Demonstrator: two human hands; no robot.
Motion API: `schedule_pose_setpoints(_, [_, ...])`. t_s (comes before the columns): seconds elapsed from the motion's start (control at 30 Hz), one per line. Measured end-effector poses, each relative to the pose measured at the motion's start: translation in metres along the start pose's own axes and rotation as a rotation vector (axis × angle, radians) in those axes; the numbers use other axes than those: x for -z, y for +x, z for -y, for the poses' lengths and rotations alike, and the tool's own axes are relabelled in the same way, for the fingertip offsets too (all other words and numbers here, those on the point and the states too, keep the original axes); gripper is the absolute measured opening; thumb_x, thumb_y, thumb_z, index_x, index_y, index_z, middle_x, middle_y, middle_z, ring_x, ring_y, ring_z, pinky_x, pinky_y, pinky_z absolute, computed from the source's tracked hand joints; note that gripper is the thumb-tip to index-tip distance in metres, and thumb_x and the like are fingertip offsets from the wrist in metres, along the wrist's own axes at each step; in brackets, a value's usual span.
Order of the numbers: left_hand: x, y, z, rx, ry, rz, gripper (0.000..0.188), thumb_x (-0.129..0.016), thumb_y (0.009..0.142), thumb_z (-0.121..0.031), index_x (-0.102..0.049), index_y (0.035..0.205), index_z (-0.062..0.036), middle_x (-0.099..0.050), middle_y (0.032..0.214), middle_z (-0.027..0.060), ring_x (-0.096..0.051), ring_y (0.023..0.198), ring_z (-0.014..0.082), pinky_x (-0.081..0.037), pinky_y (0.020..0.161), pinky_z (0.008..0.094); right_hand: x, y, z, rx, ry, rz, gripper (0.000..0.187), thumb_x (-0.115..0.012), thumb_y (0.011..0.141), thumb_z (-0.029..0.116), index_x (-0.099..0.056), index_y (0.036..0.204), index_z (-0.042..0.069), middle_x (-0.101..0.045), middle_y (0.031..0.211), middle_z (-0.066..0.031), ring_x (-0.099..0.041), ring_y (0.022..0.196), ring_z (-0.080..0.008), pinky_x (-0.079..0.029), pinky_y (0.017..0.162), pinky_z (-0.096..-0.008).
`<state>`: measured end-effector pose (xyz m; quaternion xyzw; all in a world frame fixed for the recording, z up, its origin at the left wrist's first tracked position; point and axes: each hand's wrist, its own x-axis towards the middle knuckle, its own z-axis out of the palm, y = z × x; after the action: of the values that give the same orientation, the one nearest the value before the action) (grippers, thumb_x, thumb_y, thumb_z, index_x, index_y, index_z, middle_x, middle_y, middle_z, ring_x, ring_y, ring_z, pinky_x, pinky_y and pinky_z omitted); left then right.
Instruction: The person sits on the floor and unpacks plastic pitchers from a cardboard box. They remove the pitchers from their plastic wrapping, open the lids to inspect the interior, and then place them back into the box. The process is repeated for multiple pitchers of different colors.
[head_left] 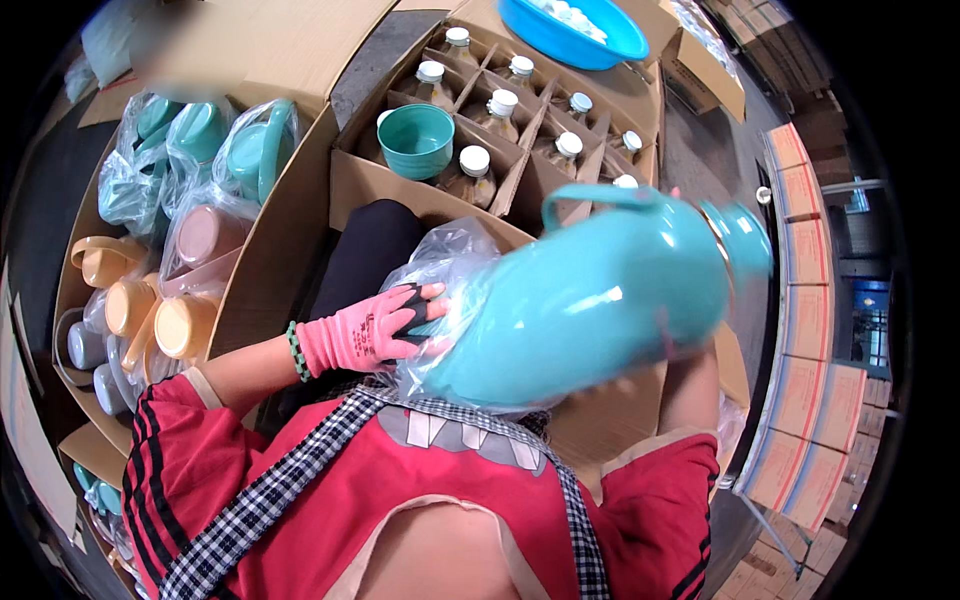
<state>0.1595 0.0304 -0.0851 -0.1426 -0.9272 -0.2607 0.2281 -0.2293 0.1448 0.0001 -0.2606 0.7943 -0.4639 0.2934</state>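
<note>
A large teal thermos jug (pixel 590 295) lies tilted across my front, its top end to the right and slightly blurred. A clear plastic bag (pixel 450 260) covers its lower end. My left hand (pixel 375 325), in a pink fingerless-tipped glove, is closed on the bag at the jug's base. My right hand is mostly hidden behind the jug; its forearm reaches up to it, and a fingertip (pixel 676 193) shows at the upper edge. In front, a divided carton (pixel 400 185) holds several glass liners with white caps (pixel 503 102). A teal cup (pixel 415 140) sits on the dividers.
At the left, an open carton (pixel 275 210) holds bagged jugs in teal, pink, orange (pixel 185 328) and grey. A blue basin (pixel 590 45) with white pieces stands at the far side. Stacked cartons (pixel 800 370) line the right, beside a metal-legged stand.
</note>
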Motion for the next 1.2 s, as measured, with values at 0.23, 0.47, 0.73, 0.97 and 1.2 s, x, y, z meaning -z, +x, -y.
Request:
schedule_pose_setpoints(0.23, [0.014,0.02,0.026,-0.01,0.12,0.038,0.051,-0.053,0.065,-0.009,-0.047,0.115,-0.0129,-0.039,0.123,0.0174,-0.042,0.11,0.0346,-0.041,0.087,0.0396,0.01,-0.069,0.054,-0.403,-0.049,0.246,0.038,-0.06,0.073,0.015,-0.053,0.108,0.004,-0.056,0.102,-0.0093,-0.053,0.094,-0.017,-0.042,0.084,-0.0309])
schedule_pose_setpoints(0.47, [0.002,0.015,0.041,0.655,-0.161,-0.109,0.049,-0.049,0.066,0.0,-0.04,0.114,-0.0015,-0.053,0.096,0.0185,-0.053,0.087,0.0325,-0.044,0.074,0.0364,0.062,-0.106,0.033,-0.267,0.091,0.191,0.045,-0.06,0.069,0.008,-0.048,0.113,0.002,-0.055,0.098,-0.0077,-0.052,0.088,-0.0156,-0.042,0.077,-0.0265])
schedule_pose_setpoints(0.73, [-0.042,0.024,-0.015,0.384,-0.375,0.56,0.02,-0.057,0.066,-0.013,-0.054,0.08,0.0009,-0.058,0.078,0.0177,-0.056,0.072,0.0327,-0.045,0.066,0.0373,0.015,-0.132,0.042,0.03,0.593,0.033,0.038,-0.057,0.073,0.003,-0.047,0.11,0.0,-0.049,0.08,-0.0025,-0.051,0.065,-0.0087,-0.045,0.063,-0.0209])
schedule_pose_setpoints(0.97, [0.017,0.026,-0.036,0.821,-0.563,0.53,0.041,-0.059,0.077,-0.029,-0.05,0.108,-0.0034,-0.053,0.105,0.0195,-0.05,0.101,0.0297,-0.038,0.086,0.0343,-0.116,-0.137,-0.026,0.256,0.4,0.05,0.027,-0.069,0.066,0.006,-0.052,0.087,0.003,-0.056,0.081,-0.0045,-0.056,0.071,-0.0147,-0.047,0.069,-0.0286])
schedule_pose_setpoints(1.2, [0.035,0.02,-0.066,0.915,0.003,0.153,0.056,-0.069,0.06,-0.012,-0.046,0.111,-0.0018,-0.042,0.113,0.0248,-0.044,0.103,0.0402,-0.04,0.085,0.0394,-0.182,-0.194,-0.08,0.171,0.406,0.604,0.064,-0.073,0.063,0.028,-0.044,0.112,-0.001,-0.051,0.106,-0.0133,-0.048,0.098,-0.022,-0.038,0.085,-0.0307])
